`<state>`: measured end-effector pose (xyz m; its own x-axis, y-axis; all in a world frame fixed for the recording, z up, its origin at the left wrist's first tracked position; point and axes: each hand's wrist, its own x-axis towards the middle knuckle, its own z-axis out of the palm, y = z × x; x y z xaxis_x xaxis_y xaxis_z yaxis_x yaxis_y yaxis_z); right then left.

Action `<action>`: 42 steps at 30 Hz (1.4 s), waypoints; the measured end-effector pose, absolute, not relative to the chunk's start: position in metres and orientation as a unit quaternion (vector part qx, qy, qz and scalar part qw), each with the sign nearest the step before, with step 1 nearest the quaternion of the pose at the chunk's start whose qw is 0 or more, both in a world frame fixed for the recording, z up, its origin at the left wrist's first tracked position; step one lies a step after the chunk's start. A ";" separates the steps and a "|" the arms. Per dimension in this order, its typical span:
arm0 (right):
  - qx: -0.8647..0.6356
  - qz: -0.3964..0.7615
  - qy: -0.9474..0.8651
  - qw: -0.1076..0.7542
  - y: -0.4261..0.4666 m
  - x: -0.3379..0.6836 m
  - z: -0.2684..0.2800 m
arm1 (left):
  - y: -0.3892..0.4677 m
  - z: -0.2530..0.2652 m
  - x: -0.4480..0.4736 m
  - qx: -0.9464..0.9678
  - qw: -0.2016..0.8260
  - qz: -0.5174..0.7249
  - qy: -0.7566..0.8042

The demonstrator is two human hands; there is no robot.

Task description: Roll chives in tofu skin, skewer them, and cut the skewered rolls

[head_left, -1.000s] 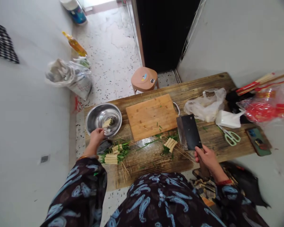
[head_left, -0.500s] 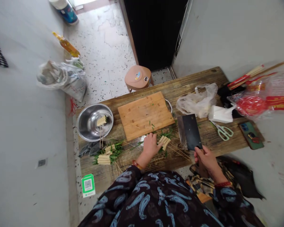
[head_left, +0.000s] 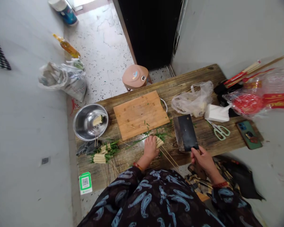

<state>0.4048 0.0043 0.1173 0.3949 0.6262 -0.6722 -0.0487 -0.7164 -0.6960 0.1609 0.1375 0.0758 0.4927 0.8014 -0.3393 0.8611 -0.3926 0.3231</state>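
Observation:
My left hand (head_left: 150, 147) is closed over the near end of some pale rolls on sticks (head_left: 159, 142), which have green stalks inside; its fingers hide part of them. Their thin sticks point toward my body. In my right hand (head_left: 205, 160) is the handle of a cleaver (head_left: 188, 132), its broad dark blade lying flat over the table's right half. A wooden cutting board (head_left: 140, 113) with green scraps lies beyond my left hand. More skewered rolls (head_left: 100, 158) with greens rest at left. One further roll skewer (head_left: 97, 120) leans in a steel bowl (head_left: 85, 121).
Scissors (head_left: 219, 130), a white tissue pack (head_left: 217, 113), a clear plastic bag (head_left: 191, 99) and a phone (head_left: 249, 134) occupy the table's right side. A dark cloth (head_left: 86, 148) lies below the bowl. Behind the table stands a pink stool (head_left: 136, 77).
My left hand has come over the pale rolls and its fingers now close on them. The cleaver stays in my right hand. The whole view has shifted slightly.

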 end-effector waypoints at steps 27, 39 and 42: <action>-0.703 0.386 -0.571 0.175 0.137 0.298 0.125 | 0.226 0.082 0.092 0.817 0.164 0.016 0.553; -0.694 0.343 -0.621 0.122 0.155 0.284 0.136 | 0.222 0.069 0.100 0.820 0.165 -0.003 0.549; -0.700 0.343 -0.614 0.124 0.155 0.281 0.136 | 0.222 0.068 0.100 0.820 0.169 0.002 0.547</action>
<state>0.2809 0.1552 0.1364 0.0102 0.9446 -0.3282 0.7747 -0.2149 -0.5947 0.1002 0.2223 0.0681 0.4008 0.8981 -0.1812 0.8964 -0.3435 0.2801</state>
